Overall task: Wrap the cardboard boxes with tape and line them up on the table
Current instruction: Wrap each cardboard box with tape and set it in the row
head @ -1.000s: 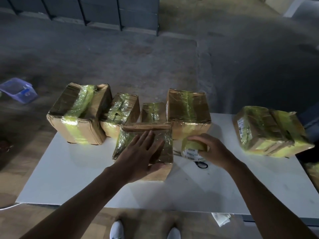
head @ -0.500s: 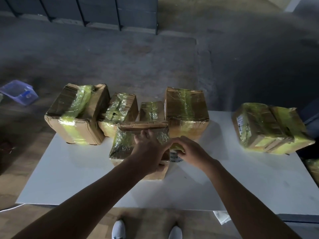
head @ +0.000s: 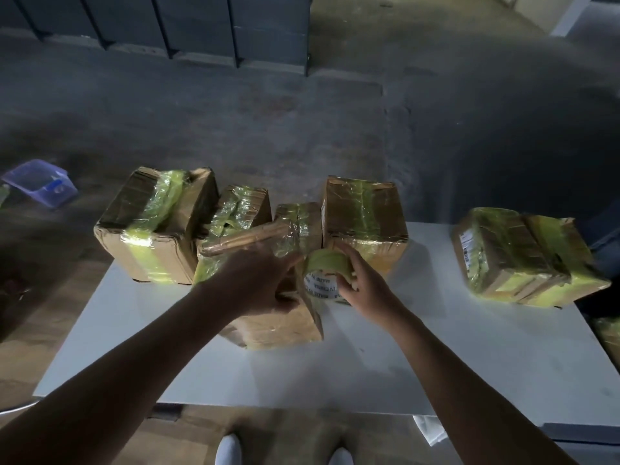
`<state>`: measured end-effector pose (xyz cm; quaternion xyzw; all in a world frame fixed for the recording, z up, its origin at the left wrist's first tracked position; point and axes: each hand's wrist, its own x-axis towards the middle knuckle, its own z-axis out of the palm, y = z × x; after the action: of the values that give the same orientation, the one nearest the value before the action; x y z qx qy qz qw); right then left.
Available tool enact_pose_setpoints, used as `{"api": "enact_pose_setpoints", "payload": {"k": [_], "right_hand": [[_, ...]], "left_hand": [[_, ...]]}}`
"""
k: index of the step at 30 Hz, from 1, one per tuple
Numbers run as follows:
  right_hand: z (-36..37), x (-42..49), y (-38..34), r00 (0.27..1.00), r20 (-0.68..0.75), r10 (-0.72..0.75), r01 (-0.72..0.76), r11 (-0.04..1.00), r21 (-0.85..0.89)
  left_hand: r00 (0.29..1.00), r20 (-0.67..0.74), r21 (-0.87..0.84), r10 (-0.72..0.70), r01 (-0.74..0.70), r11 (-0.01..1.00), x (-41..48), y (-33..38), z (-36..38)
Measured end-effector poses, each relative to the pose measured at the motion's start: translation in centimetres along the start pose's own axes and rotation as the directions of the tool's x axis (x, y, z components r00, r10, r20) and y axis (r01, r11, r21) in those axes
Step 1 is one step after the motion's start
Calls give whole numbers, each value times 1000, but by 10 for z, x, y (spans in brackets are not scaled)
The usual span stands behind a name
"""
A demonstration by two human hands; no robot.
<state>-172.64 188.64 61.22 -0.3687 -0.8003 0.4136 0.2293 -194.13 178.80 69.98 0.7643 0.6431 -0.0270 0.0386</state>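
A cardboard box (head: 285,327) partly wrapped in shiny yellow-green tape stands tilted in the middle of the white table (head: 436,364). My left hand (head: 258,280) lies over its top with the thumb hooked on the near right side, gripping it. My right hand (head: 362,286) grips the roll of yellow-green tape (head: 325,266) right against the box's right side. Behind stand several taped boxes in a row: a large one (head: 151,229), two small ones (head: 241,209) (head: 302,216) and a tall one (head: 365,213).
Two more taped boxes (head: 523,256) lie together at the table's right. A purple plastic bin (head: 40,182) sits on the floor at far left. Crumpled paper (head: 432,431) hangs below the table's near edge. My shoes (head: 231,448) show under it.
My right hand lifted the tape roll off the table and brought it against the box's right side. The box has tipped up under my left hand, which now clasps it.
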Motion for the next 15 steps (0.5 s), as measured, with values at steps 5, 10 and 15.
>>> {"api": "enact_pose_setpoints", "payload": {"k": [5, 10, 15], "right_hand": [[2, 8, -6, 998, 21, -64, 66, 995, -79], [0, 8, -5, 987, 92, -134, 151, 963, -223], [3, -1, 6, 953, 297, -56, 196, 862, -467]], "left_hand": [[999, -42, -11, 15, -15, 1000, -8, -17, 3], [995, -86, -27, 58, -60, 998, -14, -26, 3], [988, -111, -48, 103, -109, 993, -16, -30, 8]]}}
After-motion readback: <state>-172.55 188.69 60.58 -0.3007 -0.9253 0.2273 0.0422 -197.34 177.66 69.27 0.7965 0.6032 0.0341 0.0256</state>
